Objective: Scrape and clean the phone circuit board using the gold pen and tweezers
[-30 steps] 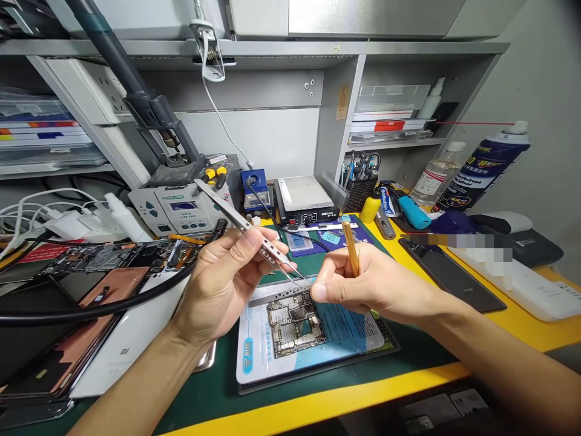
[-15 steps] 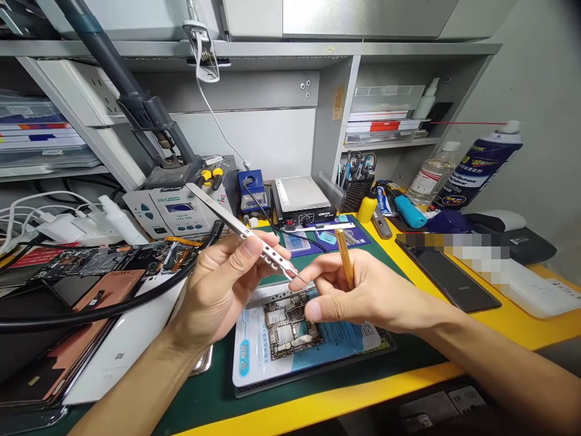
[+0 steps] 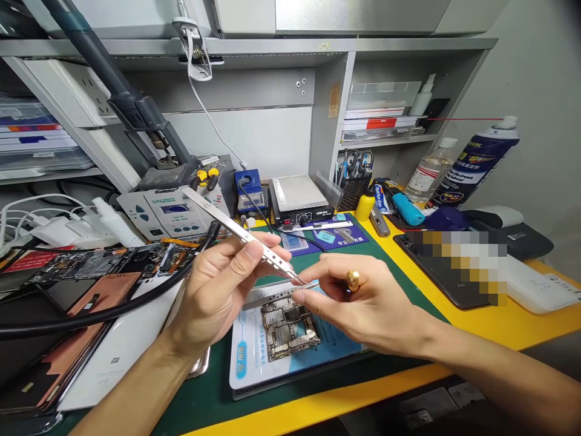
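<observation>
My left hand [image 3: 227, 284] is closed round a pair of pale metal tweezers [image 3: 222, 223] with holes along the arms, tips pointing right and down. My right hand [image 3: 363, 303] is closed, with a gold-coloured pen-shaped tool [image 3: 353, 280] tucked between its fingers and seen nearly end-on. Its thumb and forefinger meet at the tweezers' tips; whether something tiny is between them I cannot tell. Below both hands a phone circuit board [image 3: 288, 339] lies on a white and blue printed pad [image 3: 247, 378], near a perforated metal bar [image 3: 267, 295].
At the left are opened phones, a white phone back [image 3: 113, 351] and a thick black hose [image 3: 136, 309]. A soldering station [image 3: 177, 212] and heating plate [image 3: 299, 197] stand behind. On the right are a dark phone [image 3: 436, 272], spray can [image 3: 474, 163] and yellow bottle [image 3: 364, 207].
My right hand has turned, so the gold tool now points toward the camera instead of upright. Its thumb has closed toward the forefinger at the tweezers' tips. The view has shifted slightly.
</observation>
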Tool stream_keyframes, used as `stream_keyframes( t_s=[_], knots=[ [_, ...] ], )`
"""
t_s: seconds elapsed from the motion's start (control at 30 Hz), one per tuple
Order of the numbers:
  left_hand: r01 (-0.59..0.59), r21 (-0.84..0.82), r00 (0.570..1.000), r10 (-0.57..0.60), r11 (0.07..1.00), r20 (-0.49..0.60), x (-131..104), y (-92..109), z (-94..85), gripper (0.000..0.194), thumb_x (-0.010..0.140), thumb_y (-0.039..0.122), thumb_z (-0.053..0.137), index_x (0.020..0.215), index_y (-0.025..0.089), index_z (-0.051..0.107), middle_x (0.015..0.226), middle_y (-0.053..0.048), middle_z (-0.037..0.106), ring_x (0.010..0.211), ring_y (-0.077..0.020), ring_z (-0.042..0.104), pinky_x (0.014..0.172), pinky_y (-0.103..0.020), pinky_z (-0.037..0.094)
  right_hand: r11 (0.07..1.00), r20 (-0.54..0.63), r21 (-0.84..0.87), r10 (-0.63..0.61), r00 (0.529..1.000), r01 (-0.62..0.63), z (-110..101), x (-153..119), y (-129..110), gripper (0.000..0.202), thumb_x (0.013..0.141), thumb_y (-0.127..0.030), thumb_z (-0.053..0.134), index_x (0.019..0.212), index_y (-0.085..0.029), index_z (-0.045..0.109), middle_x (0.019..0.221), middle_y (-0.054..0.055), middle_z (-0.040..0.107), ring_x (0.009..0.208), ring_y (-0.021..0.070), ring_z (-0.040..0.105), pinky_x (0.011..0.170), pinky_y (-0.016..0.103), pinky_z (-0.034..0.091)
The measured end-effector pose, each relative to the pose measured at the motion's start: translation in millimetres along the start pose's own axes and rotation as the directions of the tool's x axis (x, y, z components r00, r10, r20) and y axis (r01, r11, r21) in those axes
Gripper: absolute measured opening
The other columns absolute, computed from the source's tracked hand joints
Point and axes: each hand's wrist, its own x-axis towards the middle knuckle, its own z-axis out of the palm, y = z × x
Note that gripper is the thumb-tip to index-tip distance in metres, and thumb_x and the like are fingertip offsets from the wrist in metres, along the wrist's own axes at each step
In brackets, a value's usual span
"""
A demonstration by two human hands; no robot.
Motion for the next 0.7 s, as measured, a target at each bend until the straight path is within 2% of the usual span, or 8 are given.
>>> stream_keyframes(
  t_s=[0.07, 0.17, 0.27, 0.4, 0.5, 0.6, 0.7],
  knots=[
    [-0.003, 0.011, 1.0, 0.003, 1.0, -0.004, 0.4, -0.1, 1.3, 0.021, 0.096, 0.039, 0.073, 0.101, 0.022, 0.084, 0.091, -0.004, 0.084, 0.084, -0.0165, 0.081, 0.083, -0.022, 0.067, 0.986, -0.036, -0.109, -0.131, 0.991, 0.127, 0.2, -0.6, 2.7, 0.005, 0.091, -0.015, 0.078, 0.09, -0.01, 0.08, 0.061, -0.007, 0.049, 0.053, 0.0065, 0.038, 0.047, 0.022, 0.032],
    [-0.009, 0.016, 1.0, 0.009, 1.0, -0.007, 1.1, -0.4, 3.3, 0.02, 0.097, 0.037, 0.072, 0.102, 0.022, 0.084, 0.095, -0.004, 0.085, 0.083, -0.0161, 0.081, 0.083, -0.021, 0.066, 0.95, -0.062, -0.206, -0.254, 0.965, 0.237, -0.1, -0.9, 7.1, 0.002, 0.089, -0.008, 0.078, 0.091, -0.007, 0.079, 0.061, -0.007, 0.05, 0.053, 0.0063, 0.039, 0.047, 0.022, 0.033],
    [-0.009, 0.018, 1.0, 0.009, 1.0, -0.01, 0.8, -0.5, 4.0, 0.019, 0.098, 0.036, 0.072, 0.103, 0.023, 0.084, 0.097, -0.003, 0.085, 0.084, -0.0159, 0.082, 0.085, -0.021, 0.066, 0.927, -0.071, -0.238, -0.314, 0.947, 0.29, 0.2, -0.7, 10.2, 0.004, 0.089, -0.008, 0.077, 0.092, -0.005, 0.079, 0.062, -0.005, 0.053, 0.054, 0.0069, 0.041, 0.049, 0.022, 0.036],
    [-0.004, 0.017, 1.0, 0.004, 1.0, -0.023, -0.5, -0.7, 3.3, 0.019, 0.097, 0.036, 0.073, 0.102, 0.022, 0.084, 0.096, -0.004, 0.085, 0.085, -0.0135, 0.081, 0.087, -0.017, 0.065, 0.919, -0.059, -0.243, -0.334, 0.941, 0.311, 0.3, 0.2, 9.7, 0.009, 0.092, -0.007, 0.072, 0.089, -0.005, 0.08, 0.063, -0.003, 0.058, 0.055, 0.0073, 0.044, 0.052, 0.022, 0.038],
    [0.004, 0.005, 1.0, -0.004, 1.0, -0.03, -0.5, -1.1, 3.3, 0.019, 0.097, 0.035, 0.073, 0.1, 0.02, 0.084, 0.094, -0.006, 0.085, 0.085, -0.0136, 0.08, 0.086, -0.018, 0.065, 0.939, -0.054, -0.216, -0.287, 0.956, 0.269, -1.6, 1.1, 6.1, 0.012, 0.092, -0.006, 0.072, 0.084, -0.008, 0.08, 0.063, -0.002, 0.061, 0.055, 0.0073, 0.047, 0.051, 0.021, 0.038],
    [0.014, -0.014, 0.999, -0.014, 1.0, -0.029, 0.3, -1.4, 3.9, 0.019, 0.097, 0.033, 0.073, 0.099, 0.019, 0.085, 0.093, -0.007, 0.085, 0.087, -0.0132, 0.079, 0.086, -0.017, 0.064, 0.98, -0.013, -0.161, -0.118, 0.993, 0.115, -4.9, 1.2, 1.8, 0.021, 0.097, -0.017, 0.071, 0.08, -0.011, 0.08, 0.062, -0.001, 0.063, 0.055, 0.0088, 0.048, 0.051, 0.022, 0.038],
    [0.02, -0.032, 0.999, -0.021, 0.999, -0.03, 1.6, -1.8, 4.7, 0.019, 0.097, 0.033, 0.072, 0.099, 0.018, 0.085, 0.092, -0.007, 0.084, 0.087, -0.014, 0.079, 0.087, -0.02, 0.065, 0.992, 0.043, -0.118, 0.056, 0.998, -0.05, -7.8, 1.1, -0.7, 0.028, 0.1, -0.03, 0.069, 0.081, -0.012, 0.081, 0.063, 0.001, 0.063, 0.056, 0.0107, 0.048, 0.05, 0.024, 0.038]
  ],
)
